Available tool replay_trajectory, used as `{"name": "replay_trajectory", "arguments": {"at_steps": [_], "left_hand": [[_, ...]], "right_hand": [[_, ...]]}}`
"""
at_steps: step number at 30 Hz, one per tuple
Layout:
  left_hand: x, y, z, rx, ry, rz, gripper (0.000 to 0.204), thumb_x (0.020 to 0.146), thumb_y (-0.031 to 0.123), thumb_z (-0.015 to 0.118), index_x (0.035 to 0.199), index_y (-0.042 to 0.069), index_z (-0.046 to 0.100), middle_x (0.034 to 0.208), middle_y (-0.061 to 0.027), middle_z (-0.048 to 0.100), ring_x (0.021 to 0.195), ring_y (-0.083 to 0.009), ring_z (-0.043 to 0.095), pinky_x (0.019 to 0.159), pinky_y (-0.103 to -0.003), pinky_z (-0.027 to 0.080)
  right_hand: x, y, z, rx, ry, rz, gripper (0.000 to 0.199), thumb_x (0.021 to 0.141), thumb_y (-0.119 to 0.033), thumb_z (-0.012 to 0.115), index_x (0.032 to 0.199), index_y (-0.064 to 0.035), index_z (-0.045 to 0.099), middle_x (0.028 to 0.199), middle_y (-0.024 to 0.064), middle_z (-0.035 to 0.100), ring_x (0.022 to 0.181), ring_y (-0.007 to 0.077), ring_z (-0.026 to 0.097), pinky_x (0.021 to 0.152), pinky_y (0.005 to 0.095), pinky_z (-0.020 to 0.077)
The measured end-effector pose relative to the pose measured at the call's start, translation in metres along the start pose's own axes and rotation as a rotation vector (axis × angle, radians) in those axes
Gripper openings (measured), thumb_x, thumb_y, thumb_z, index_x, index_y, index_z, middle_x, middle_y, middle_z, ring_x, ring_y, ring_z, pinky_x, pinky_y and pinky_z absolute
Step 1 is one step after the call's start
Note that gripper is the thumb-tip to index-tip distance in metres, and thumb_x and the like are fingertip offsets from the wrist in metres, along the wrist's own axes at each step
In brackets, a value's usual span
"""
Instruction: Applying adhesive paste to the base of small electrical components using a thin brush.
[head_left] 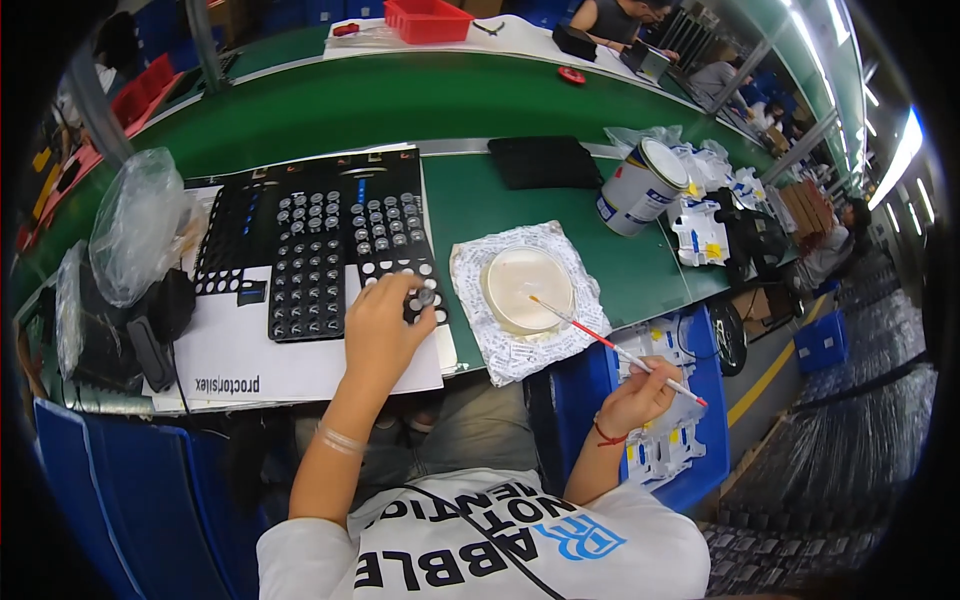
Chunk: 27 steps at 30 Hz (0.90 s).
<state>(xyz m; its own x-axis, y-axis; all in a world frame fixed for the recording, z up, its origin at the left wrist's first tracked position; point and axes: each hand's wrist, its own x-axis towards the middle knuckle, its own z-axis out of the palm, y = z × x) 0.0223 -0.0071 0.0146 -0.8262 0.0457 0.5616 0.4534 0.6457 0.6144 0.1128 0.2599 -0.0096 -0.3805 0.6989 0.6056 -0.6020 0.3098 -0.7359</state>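
Note:
My left hand (385,325) is closed, with thumb and fingers pinching a small round dark knob-like part (426,297) over the near end of a black holed tray (370,271). The far rows of this tray carry several similar round parts. Just left of it stands another black tray (273,300), filled with rows of these parts. My right hand (642,393) grips a thin paintbrush (622,351) with a red and white handle. Its tip reaches into a round shallow dish (487,288) of cream-coloured material. Under the dish lies a crumpled printed paper sheet (477,250).
A metal paint can (628,195) stands at the table's far right, beside white plastic parts (700,232). At the left are a clear plastic bag (140,225) and another black holed tray (222,240). A blue bin (712,440) with white parts sits right of me. People work across the bench.

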Motion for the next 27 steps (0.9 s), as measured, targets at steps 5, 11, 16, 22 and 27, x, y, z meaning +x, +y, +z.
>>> {"name": "replay_trajectory", "arguments": {"at_steps": [5,11,16,22,27], "left_hand": [[-0.035,0.007,-0.008,-0.094,-0.047,-0.154,0.023,0.062,0.003,0.066,0.083,0.004,0.059,0.075,-0.0051,0.058,0.068,-0.0184,0.056,0.062,-0.029,0.046],[-0.041,-0.001,-0.003,-0.179,-0.027,-0.229,0.023,0.062,0.003,0.068,0.084,0.003,0.061,0.074,-0.0048,0.056,0.065,-0.016,0.054,0.061,-0.026,0.046],[-0.043,-0.002,-0.003,-0.208,-0.018,-0.249,0.022,0.062,0.002,0.068,0.083,0.003,0.061,0.076,-0.005,0.057,0.065,-0.0158,0.054,0.06,-0.025,0.046],[-0.042,-0.002,-0.007,-0.278,0.008,-0.25,0.021,0.063,0.001,0.067,0.083,0.002,0.059,0.083,-0.0055,0.06,0.071,-0.0154,0.057,0.06,-0.025,0.046],[-0.044,-0.005,-0.012,-0.328,0.011,-0.276,0.02,0.063,0.0,0.067,0.081,0.001,0.057,0.086,-0.006,0.061,0.07,-0.0144,0.057,0.061,-0.023,0.046]], "right_hand": [[-0.001,0.004,-0.003,-0.164,-0.088,-0.132,0.018,0.09,-0.015,0.042,0.079,-0.0021,0.046,0.073,0.0062,0.049,0.06,0.01,0.043,0.057,0.0215,0.0349],[0.001,-0.001,0.009,-0.243,-0.142,-0.197,0.02,0.09,-0.017,0.042,0.077,-0.0025,0.047,0.072,0.0055,0.049,0.06,0.0099,0.042,0.057,0.0216,0.034],[-0.005,-0.001,0.013,-0.237,-0.083,-0.206,0.023,0.09,-0.019,0.043,0.075,-0.0026,0.046,0.068,0.0053,0.048,0.057,0.0106,0.042,0.055,0.0224,0.0338],[-0.008,0.0,0.017,-0.233,-0.122,-0.228,0.026,0.09,-0.022,0.042,0.073,-0.0027,0.045,0.063,0.0045,0.046,0.054,0.0115,0.04,0.053,0.0233,0.0314],[-0.006,-0.003,0.023,-0.098,-0.149,-0.154,0.027,0.091,-0.023,0.04,0.073,-0.0033,0.044,0.063,0.006,0.046,0.054,0.0107,0.038,0.052,0.0229,0.0305]]}}
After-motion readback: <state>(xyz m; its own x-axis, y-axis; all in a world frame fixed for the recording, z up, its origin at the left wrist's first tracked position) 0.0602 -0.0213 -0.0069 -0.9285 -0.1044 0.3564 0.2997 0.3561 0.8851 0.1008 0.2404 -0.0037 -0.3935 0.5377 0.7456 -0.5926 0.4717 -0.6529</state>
